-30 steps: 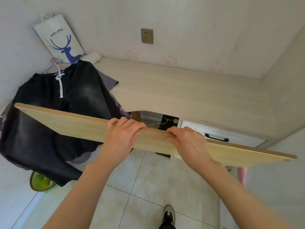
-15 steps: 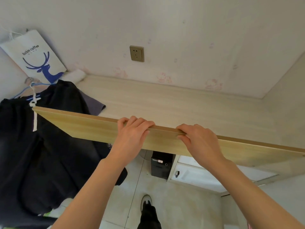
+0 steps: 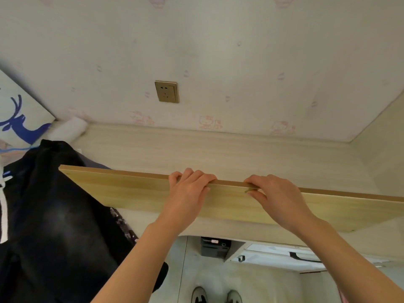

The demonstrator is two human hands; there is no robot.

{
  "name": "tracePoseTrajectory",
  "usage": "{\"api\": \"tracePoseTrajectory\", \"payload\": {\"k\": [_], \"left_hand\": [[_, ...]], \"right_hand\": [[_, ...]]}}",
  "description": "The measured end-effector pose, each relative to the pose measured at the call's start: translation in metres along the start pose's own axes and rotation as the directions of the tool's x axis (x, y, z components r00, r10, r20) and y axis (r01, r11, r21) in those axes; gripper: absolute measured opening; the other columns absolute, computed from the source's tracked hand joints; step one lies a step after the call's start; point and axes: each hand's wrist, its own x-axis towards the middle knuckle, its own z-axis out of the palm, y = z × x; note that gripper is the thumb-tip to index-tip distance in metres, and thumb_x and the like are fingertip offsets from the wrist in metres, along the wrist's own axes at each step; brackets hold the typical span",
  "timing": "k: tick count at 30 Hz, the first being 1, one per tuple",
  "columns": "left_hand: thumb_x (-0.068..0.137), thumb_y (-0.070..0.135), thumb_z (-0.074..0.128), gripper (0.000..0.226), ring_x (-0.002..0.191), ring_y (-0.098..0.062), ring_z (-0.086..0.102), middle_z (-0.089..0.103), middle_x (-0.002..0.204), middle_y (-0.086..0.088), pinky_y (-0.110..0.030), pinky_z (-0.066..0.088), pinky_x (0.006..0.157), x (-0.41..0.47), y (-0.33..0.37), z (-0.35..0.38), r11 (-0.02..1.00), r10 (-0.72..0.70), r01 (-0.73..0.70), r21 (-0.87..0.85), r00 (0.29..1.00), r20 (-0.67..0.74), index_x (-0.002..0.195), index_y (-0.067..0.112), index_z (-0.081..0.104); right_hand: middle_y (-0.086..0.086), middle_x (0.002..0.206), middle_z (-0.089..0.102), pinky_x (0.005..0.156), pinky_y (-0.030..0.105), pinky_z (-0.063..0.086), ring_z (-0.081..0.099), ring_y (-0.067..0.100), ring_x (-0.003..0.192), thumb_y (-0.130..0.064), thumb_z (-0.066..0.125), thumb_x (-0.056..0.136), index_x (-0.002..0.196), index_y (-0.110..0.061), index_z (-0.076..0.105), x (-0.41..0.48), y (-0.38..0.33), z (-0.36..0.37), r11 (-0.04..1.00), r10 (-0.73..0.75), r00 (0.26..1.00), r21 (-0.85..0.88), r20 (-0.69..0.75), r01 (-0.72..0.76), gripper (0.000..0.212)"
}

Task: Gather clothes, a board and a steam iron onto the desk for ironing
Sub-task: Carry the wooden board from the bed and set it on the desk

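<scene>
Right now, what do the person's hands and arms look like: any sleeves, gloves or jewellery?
Both forearms are bare up to the frame's edge, with no sleeves in view. The left hand and right hand wear no gloves, and no ring, watch or bracelet shows.

A home bedroom: cartoon wallpaper (image 3: 209, 122), built-in desk (image 3: 218, 149).

Our two bare forearms rise from the bottom of the frame toward its centre, converging. Our left hand (image 3: 188, 193) hooks curled fingers over the top edge of the board (image 3: 131, 191); our right hand (image 3: 277, 197), just to its right, pinches the same edge, fingers behind, thumb on the near face.
</scene>
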Motion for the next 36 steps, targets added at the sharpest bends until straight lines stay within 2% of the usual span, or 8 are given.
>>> {"api": "tracePoseTrajectory", "payload": {"k": [13,18,22,24,26,28,32,36], "left_hand": [[0.093,0.011,0.055,0.029,0.088,-0.006,0.036,0.059,0.099,0.016,-0.028,0.015,0.082,0.049,0.009,0.033,0.998,-0.034,0.040,-0.050,0.994,0.103,0.116,0.027,0.061],[0.092,0.014,0.056,0.029,0.090,-0.011,0.044,0.060,0.100,0.016,-0.031,0.019,0.086,0.061,0.008,0.041,0.998,-0.064,0.066,-0.017,0.994,0.090,0.117,0.029,0.061],[0.086,0.013,0.066,0.035,0.106,-0.020,0.056,0.063,0.105,0.009,-0.045,0.031,0.102,0.064,0.006,0.050,0.993,-0.066,0.068,0.100,0.998,-0.023,0.119,0.022,0.063],[0.084,0.012,0.067,0.046,0.124,-0.022,0.050,0.061,0.119,0.004,-0.052,0.023,0.112,0.063,0.003,0.057,0.983,-0.083,0.093,0.157,0.994,-0.070,0.129,0.020,0.057],[0.084,0.012,0.066,0.062,0.141,-0.024,0.032,0.049,0.141,0.000,-0.054,0.015,0.116,0.058,-0.002,0.066,0.974,-0.108,0.121,0.192,0.991,-0.077,0.142,0.019,0.044],[0.084,0.016,0.067,0.077,0.148,-0.026,0.012,0.027,0.157,-0.002,-0.056,0.013,0.117,0.051,-0.009,0.075,0.964,-0.145,0.155,0.216,0.988,-0.060,0.150,0.021,0.027],[0.084,0.029,0.069,0.090,0.149,-0.029,-0.002,0.004,0.162,0.000,-0.056,0.016,0.116,0.036,-0.023,0.095,0.949,-0.240,0.231,0.214,0.971,0.018,0.153,0.025,0.013],[0.091,0.047,0.054,0.085,0.147,-0.027,-0.017,-0.014,0.161,0.008,-0.056,0.016,0.116,0.015,-0.041,0.116,0.904,-0.394,0.354,0.242,0.908,0.145,0.152,0.035,-0.003]], "right_hand": [[-0.017,0.087,0.064,0.067,0.030,0.036,0.058,0.010,0.086,-0.040,0.053,0.094,0.109,-0.039,0.058,0.037,0.059,0.002,0.999,-0.027,0.998,0.042,0.049,0.025,0.016],[-0.015,0.091,0.063,0.070,0.029,0.033,0.056,0.010,0.087,-0.040,0.051,0.095,0.110,-0.037,0.055,0.055,0.072,0.001,0.998,-0.050,0.994,0.054,0.101,0.044,0.016],[-0.011,0.096,0.064,0.069,0.030,0.031,0.056,0.015,0.092,-0.039,0.048,0.096,0.111,-0.034,0.053,0.073,0.076,0.000,0.997,-0.065,0.986,0.041,0.156,0.059,0.017],[-0.010,0.098,0.065,0.070,0.030,0.033,0.057,0.015,0.092,-0.038,0.047,0.096,0.111,-0.033,0.052,0.082,0.078,-0.001,0.997,-0.067,0.982,0.044,0.178,0.060,0.017],[-0.009,0.097,0.066,0.070,0.032,0.036,0.057,0.017,0.090,-0.038,0.049,0.095,0.109,-0.032,0.052,0.091,0.079,-0.001,0.997,-0.068,0.978,0.045,0.196,0.060,0.016],[-0.007,0.097,0.066,0.072,0.033,0.038,0.057,0.018,0.088,-0.039,0.052,0.092,0.111,-0.031,0.051,0.099,0.080,0.001,0.998,-0.057,0.976,0.031,0.209,0.051,0.021],[-0.007,0.101,0.063,0.081,0.036,0.042,0.057,0.019,0.090,-0.049,0.062,0.082,0.119,-0.027,0.048,0.118,0.082,0.012,0.999,-0.012,0.975,-0.036,0.224,0.020,0.045],[0.000,0.119,0.057,0.090,0.041,0.040,0.053,0.023,0.109,-0.055,0.069,0.075,0.130,-0.021,0.042,0.143,0.090,0.034,0.992,0.043,0.955,-0.123,0.293,-0.007,0.070]]}}
